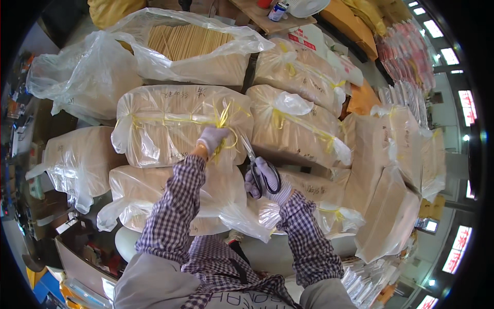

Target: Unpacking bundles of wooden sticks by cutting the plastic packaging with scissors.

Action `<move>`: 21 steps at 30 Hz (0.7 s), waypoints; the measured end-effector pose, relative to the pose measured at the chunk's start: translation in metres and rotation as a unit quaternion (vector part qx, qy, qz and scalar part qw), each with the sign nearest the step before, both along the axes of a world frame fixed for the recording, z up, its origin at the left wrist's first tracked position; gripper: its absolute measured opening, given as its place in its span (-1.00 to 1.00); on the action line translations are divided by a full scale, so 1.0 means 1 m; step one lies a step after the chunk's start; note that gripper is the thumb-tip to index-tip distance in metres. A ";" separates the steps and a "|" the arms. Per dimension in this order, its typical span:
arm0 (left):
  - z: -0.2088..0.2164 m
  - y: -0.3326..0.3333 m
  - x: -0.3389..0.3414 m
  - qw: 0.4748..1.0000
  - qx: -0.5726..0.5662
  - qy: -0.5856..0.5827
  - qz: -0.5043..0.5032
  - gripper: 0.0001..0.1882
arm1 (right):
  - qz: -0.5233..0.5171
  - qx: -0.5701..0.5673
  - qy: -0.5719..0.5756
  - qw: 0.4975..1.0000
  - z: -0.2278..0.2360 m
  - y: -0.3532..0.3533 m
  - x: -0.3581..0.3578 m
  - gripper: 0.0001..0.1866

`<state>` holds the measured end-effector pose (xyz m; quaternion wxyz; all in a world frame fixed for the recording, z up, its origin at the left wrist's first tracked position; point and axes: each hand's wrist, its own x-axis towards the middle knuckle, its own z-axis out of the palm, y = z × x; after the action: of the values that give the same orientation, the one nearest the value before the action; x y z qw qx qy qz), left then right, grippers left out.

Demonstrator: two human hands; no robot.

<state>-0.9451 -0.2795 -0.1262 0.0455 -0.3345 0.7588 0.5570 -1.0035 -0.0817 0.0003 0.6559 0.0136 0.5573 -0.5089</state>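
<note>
My gloved left hand (213, 138) is closed round the yellow twine (224, 121), whose loose ends bunch up above my fingers. The twine runs lengthwise across a plastic-wrapped bundle (159, 103) with handwriting on its tan side. In my gloved right hand (265, 180) is a pair of scissors (250, 154) with black handles. Their blades point up and left, a little apart from the twine at the bundle's right end. Checked sleeves cover both my forearms.
Behind lies an open plastic bag (206, 69) of thin tan sticks or strips. More wrapped bundles (296, 121) stand to the right, and others (80, 154) to the left and nearer me. A spray can (278, 11) is on a wooden board at the back. Tall tan packs (388, 206) rise at far right.
</note>
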 end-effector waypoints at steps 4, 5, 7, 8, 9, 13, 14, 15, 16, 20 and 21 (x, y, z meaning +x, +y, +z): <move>0.008 0.019 0.015 0.923 0.321 0.092 0.190 -0.70 | -0.011 0.010 -0.113 0.993 -0.018 -0.024 0.000 -0.33; 0.008 0.017 0.019 0.919 0.332 0.104 0.184 -0.70 | -0.020 0.018 -0.115 0.993 -0.020 -0.032 0.002 -0.33; 0.008 0.015 0.022 0.915 0.345 0.113 0.178 -0.71 | -0.046 0.026 -0.129 0.990 -0.022 -0.039 0.001 -0.45; 0.009 0.015 0.023 0.908 0.360 0.120 0.179 -0.71 | -0.047 0.027 -0.131 0.990 -0.025 -0.039 0.002 -0.45; 0.010 0.016 0.022 0.900 0.376 0.129 0.179 -0.72 | -0.052 0.028 -0.103 0.993 -0.028 -0.040 0.002 -0.46; 0.004 0.014 0.025 0.900 0.372 0.133 0.182 -0.72 | -0.081 0.060 -0.072 0.992 -0.023 -0.045 0.010 -0.47; 0.005 0.015 0.024 0.900 0.376 0.131 0.179 -0.72 | -0.082 0.063 -0.071 0.992 -0.024 -0.043 0.009 -0.47; 0.006 0.016 0.023 0.899 0.379 0.128 0.176 -0.71 | -0.078 0.064 -0.076 0.992 -0.026 -0.040 0.009 -0.47; 0.005 0.014 0.024 0.899 0.379 0.129 0.178 -0.71 | -0.071 0.061 -0.082 0.992 -0.026 -0.041 0.010 -0.47; 0.003 0.013 0.026 0.895 0.381 0.143 0.184 -0.70 | -0.055 0.060 -0.104 0.991 -0.026 -0.042 0.015 -0.48; 0.003 0.015 0.026 0.890 0.388 0.150 0.189 -0.70 | -0.064 0.060 -0.067 0.994 -0.028 -0.042 0.017 -0.50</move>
<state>-0.9195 -0.2650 -0.1229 -0.0488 -0.3395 0.4029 0.8485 -0.9866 -0.1238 -0.0278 0.6557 0.1222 0.5397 -0.5137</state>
